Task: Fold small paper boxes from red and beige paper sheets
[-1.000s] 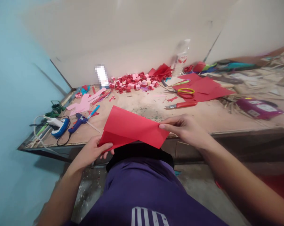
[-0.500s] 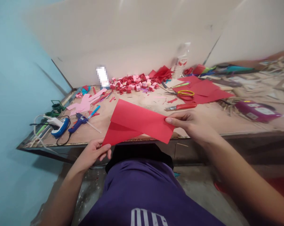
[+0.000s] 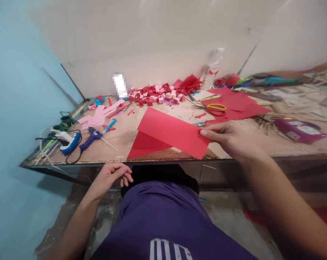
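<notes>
My right hand (image 3: 228, 139) pinches the right end of a folded red paper (image 3: 174, 131) between thumb and fingers. The paper slants over the front of the table, its upper layer crossing a lower red flap that points down to the left. My left hand (image 3: 113, 178) is below the table's front edge, apart from the paper, with fingers loosely curled and apart and nothing in them. Just behind my right hand lies a red-handled cutter (image 3: 216, 122), partly covered by the hand. Yellow-and-red-handled scissors (image 3: 216, 108) rest behind it.
On the table (image 3: 120, 126) are a blue glue gun (image 3: 91, 139), a power socket (image 3: 71, 142), pink paper pieces (image 3: 97, 117), a heap of small red and pink cubes (image 3: 156, 94), red sheets (image 3: 239, 104), a clear bottle (image 3: 212, 72) and a purple tape measure (image 3: 298, 130).
My left hand has let go of the paper's lower left corner. The paper, in my right hand, has moved right and slightly away from me.
</notes>
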The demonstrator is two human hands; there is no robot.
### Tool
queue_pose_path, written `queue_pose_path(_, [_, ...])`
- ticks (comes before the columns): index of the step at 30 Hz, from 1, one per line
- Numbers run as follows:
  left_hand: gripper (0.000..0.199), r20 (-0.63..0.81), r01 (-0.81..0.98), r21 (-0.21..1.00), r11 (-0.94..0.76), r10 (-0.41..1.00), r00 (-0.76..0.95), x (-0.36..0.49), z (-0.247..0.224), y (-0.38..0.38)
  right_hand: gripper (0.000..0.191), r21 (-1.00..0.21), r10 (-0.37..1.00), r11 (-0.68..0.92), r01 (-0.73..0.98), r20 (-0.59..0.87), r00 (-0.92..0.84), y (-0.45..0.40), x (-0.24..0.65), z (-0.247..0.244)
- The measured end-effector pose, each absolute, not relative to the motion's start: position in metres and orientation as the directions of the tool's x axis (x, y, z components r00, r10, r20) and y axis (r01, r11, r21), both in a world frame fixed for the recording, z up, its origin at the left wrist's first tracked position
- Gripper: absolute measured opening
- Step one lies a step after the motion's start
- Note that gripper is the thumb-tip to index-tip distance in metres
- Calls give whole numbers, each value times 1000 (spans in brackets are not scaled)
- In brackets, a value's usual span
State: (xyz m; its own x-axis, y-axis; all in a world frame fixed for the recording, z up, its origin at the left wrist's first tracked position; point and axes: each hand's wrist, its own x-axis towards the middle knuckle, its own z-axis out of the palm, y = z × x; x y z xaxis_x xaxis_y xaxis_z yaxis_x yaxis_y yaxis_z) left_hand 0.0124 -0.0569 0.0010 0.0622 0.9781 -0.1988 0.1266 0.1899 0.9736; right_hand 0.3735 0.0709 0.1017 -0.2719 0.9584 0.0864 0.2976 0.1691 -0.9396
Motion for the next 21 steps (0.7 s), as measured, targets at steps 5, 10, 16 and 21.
queue_pose_path(5, [30,-128,336,933,129,991,-25,20,10,-59,47,-932,967,138,336,54,-248,72,377,100])
queue_pose_path(10, [29,25,542,840,5,999,-48,14,26,-62,41,-915,977,116,387,35,-210,84,380,92])
queue_pose_path(16, [27,311,742,616,-266,947,82,8,77,-30,42,-830,940,237,504,64,-336,115,374,84])
queue_pose_path(21, [19,632,773,294,-562,721,283,30,143,0,31,-570,787,612,549,368,-496,99,365,121])
